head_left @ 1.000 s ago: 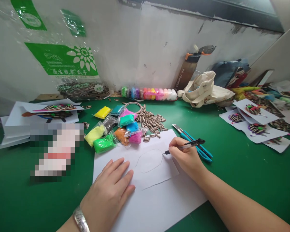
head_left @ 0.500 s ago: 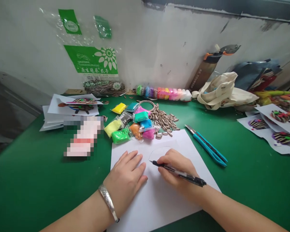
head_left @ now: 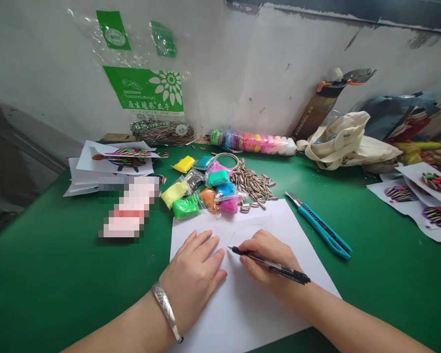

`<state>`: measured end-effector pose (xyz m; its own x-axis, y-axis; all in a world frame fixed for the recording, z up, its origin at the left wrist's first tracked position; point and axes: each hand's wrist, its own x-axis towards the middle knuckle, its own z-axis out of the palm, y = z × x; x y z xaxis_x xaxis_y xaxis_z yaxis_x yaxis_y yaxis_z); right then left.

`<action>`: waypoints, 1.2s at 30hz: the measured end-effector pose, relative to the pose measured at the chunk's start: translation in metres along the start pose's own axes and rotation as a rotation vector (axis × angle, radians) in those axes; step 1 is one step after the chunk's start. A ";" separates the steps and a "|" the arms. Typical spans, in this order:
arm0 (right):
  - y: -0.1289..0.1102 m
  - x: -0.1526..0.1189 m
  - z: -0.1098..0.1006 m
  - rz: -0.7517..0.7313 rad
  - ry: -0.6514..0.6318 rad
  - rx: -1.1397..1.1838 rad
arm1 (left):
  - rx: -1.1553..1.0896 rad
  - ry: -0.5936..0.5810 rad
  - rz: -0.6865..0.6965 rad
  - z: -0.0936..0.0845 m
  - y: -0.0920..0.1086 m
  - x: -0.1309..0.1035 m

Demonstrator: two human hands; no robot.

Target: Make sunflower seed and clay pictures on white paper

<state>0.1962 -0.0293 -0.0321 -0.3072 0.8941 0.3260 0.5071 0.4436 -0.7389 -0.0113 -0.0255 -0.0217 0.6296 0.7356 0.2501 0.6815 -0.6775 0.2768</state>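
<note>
A white sheet of paper lies on the green table before me. My left hand rests flat on its left part, fingers stretched out, a silver bracelet round the wrist. Between thumb and fingers of my right hand is a black pen, its tip at the paper. A thin curved line shows above the tip, partly hidden by the right hand. Past the sheet's top edge lie several small bags of coloured clay and a heap of striped sunflower seeds.
A blue utility knife lies right of the paper, blade out. Sheets with seed pictures sit at left and right. Along the wall stand a seed bag, a clay pack, a bottle and a cloth bag.
The view has shifted slightly, so most things appear a little further right. The pen tip stays near the lower left end of the curve, and the left hand keeps its place on the paper.
</note>
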 end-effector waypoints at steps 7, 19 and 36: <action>0.002 0.000 0.001 -0.004 -0.028 -0.014 | 0.018 0.021 0.008 0.000 0.001 0.001; -0.002 0.001 -0.005 -0.096 -0.194 0.007 | 0.000 0.025 0.026 0.001 -0.004 0.000; 0.000 0.000 -0.007 -0.048 -0.043 0.019 | 0.036 -0.004 0.053 -0.001 -0.005 0.000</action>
<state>0.2016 -0.0291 -0.0284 -0.3649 0.8684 0.3358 0.4757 0.4840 -0.7345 -0.0151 -0.0216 -0.0218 0.6667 0.6986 0.2600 0.6598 -0.7153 0.2300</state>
